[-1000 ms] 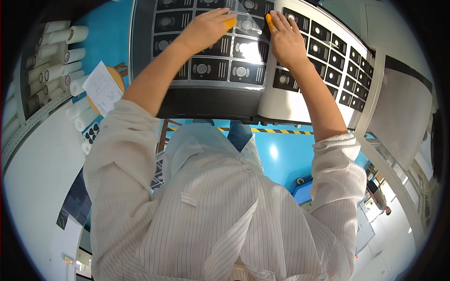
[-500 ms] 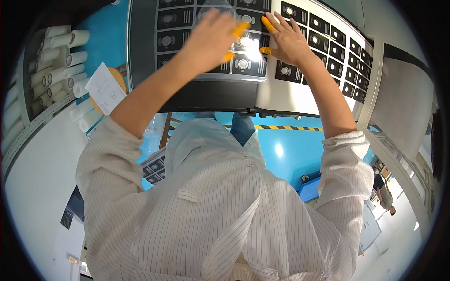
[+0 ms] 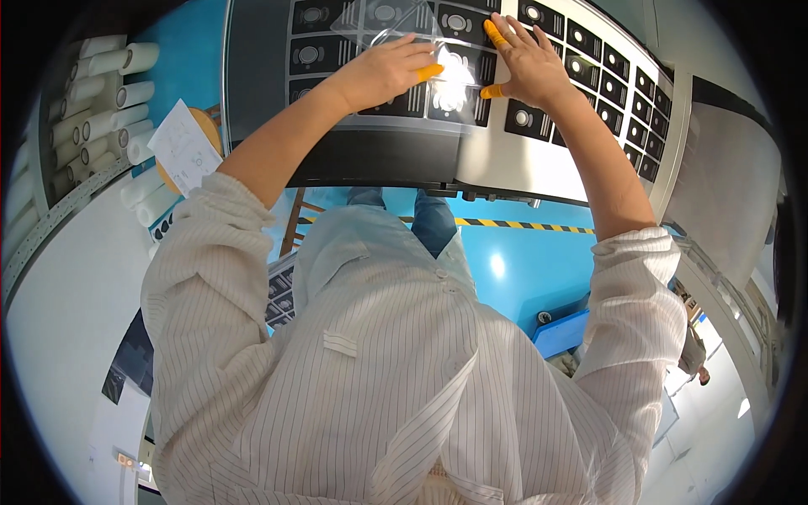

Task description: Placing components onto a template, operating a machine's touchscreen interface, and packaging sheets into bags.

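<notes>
Both hands lay flat, fingers spread: left hand (image 3: 380, 71) pressed a clear film (image 3: 396, 25) onto the sheet (image 3: 404, 101); right hand (image 3: 526, 63) pressed beside it.

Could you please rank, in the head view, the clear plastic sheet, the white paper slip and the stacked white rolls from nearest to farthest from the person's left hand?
From the left hand:
1. Clear plastic sheet, under its fingertips on the dark panel.
2. White paper slip, to the left, beside the forearm.
3. Stacked white rolls, farthest left, at the picture's edge.
</notes>
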